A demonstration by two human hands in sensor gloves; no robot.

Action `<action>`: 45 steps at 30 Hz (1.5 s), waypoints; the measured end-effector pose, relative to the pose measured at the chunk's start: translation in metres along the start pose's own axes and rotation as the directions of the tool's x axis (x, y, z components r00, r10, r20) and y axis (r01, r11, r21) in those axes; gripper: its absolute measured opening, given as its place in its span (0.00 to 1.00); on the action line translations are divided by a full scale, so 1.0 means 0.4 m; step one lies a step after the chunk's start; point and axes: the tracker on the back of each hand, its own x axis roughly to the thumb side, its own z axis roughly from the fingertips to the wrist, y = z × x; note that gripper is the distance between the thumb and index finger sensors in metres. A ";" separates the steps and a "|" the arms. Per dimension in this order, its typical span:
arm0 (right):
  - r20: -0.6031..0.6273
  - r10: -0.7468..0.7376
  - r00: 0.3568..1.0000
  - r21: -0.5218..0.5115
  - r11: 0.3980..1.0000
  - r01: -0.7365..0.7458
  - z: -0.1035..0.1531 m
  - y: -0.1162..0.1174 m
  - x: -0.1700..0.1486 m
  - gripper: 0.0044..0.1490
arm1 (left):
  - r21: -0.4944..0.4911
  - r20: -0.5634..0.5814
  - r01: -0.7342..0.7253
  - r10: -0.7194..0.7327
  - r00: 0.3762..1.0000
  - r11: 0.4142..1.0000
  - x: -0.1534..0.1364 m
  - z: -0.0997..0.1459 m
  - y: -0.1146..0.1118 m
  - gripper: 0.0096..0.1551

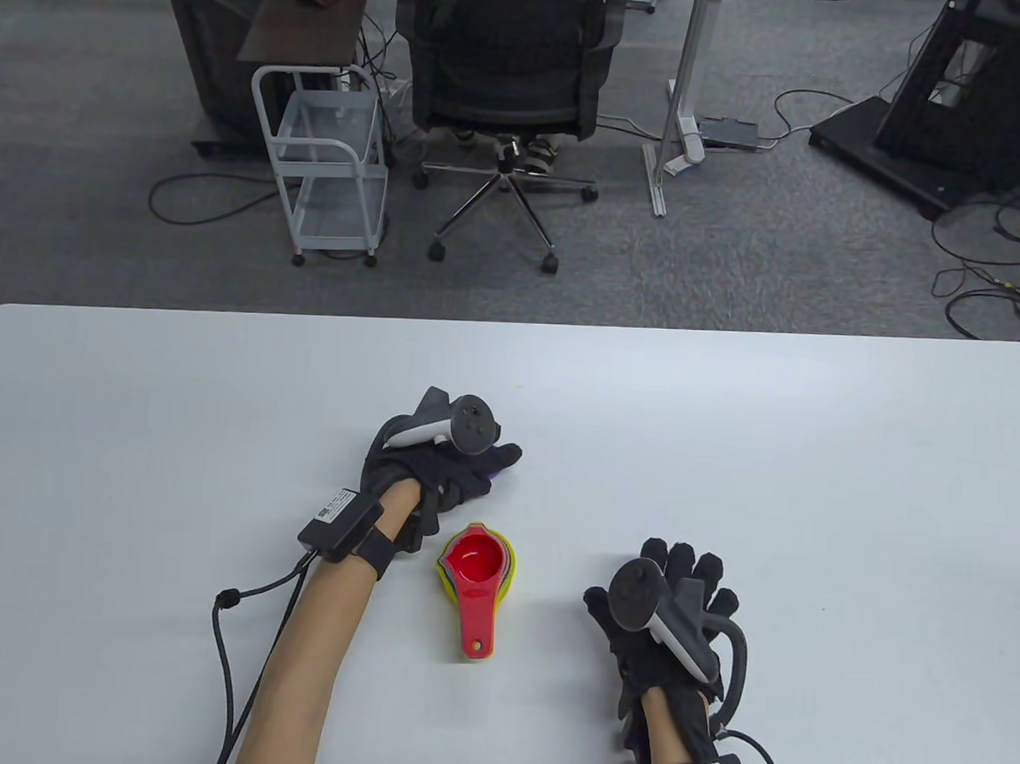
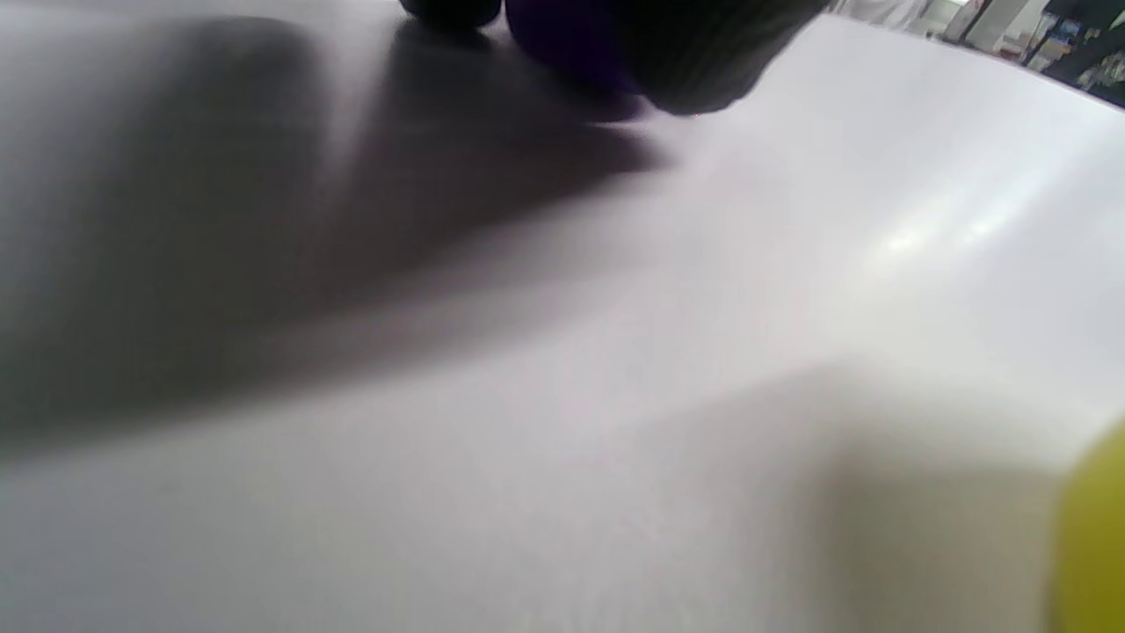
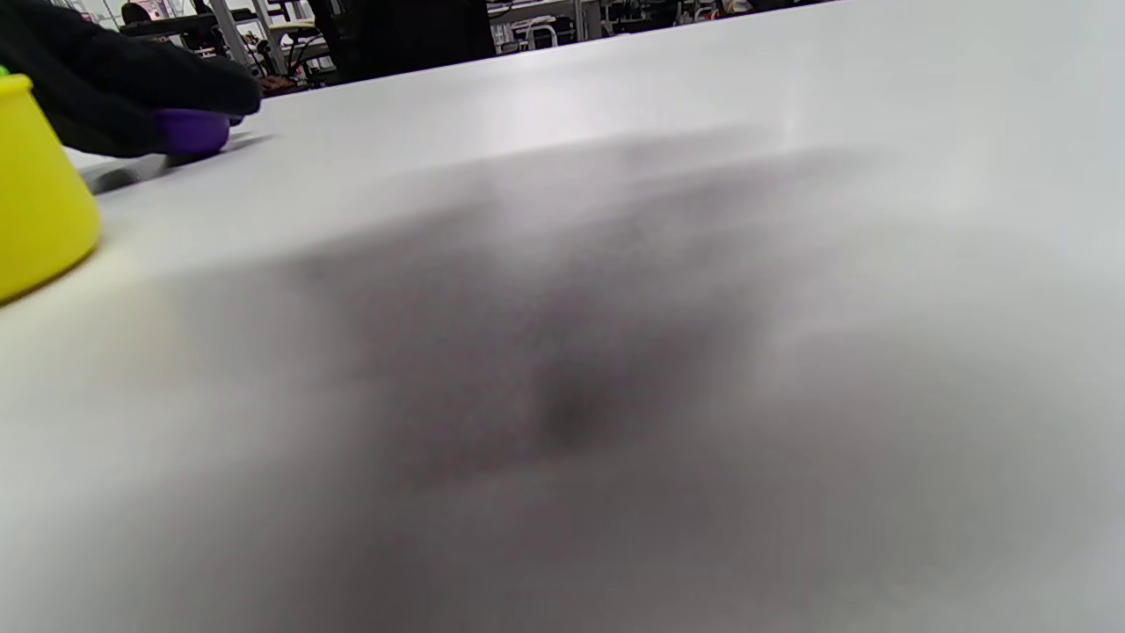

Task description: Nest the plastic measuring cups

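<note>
The left hand [image 1: 440, 463] lies low on the white bench [image 1: 141, 402], well in from its left edge, fingers curled over a small purple cup [image 3: 189, 132]; whether they grip it or only cover it I cannot tell. Just right and nearer the person sits the nested stack [image 1: 477, 569]: red cup [image 1: 475, 558] on top, yellow rim beneath, handles pointing toward the near edge. Bare surface separates it from the right hand [image 1: 665, 621], which rests flat with fingers spread wide, holding nothing. Beyond that, broad bench runs to the right edge.
</note>
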 end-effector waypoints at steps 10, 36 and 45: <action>0.029 -0.012 0.999 -0.002 1.000 0.012 0.011 -0.005 0.013 0.62 | 0.169 -0.113 0.015 0.005 0.994 0.985 -0.020 0.078 0.006 0.39; 0.064 0.006 0.998 0.026 1.000 -0.008 0.008 -0.013 0.036 0.63 | 0.506 -0.168 -0.294 0.427 0.889 0.811 0.254 0.417 -0.075 0.42; 0.081 0.007 0.997 0.030 0.999 -0.010 0.016 -0.014 0.045 0.63 | 0.476 -0.331 -0.142 0.326 0.885 0.868 0.316 0.367 -0.112 0.43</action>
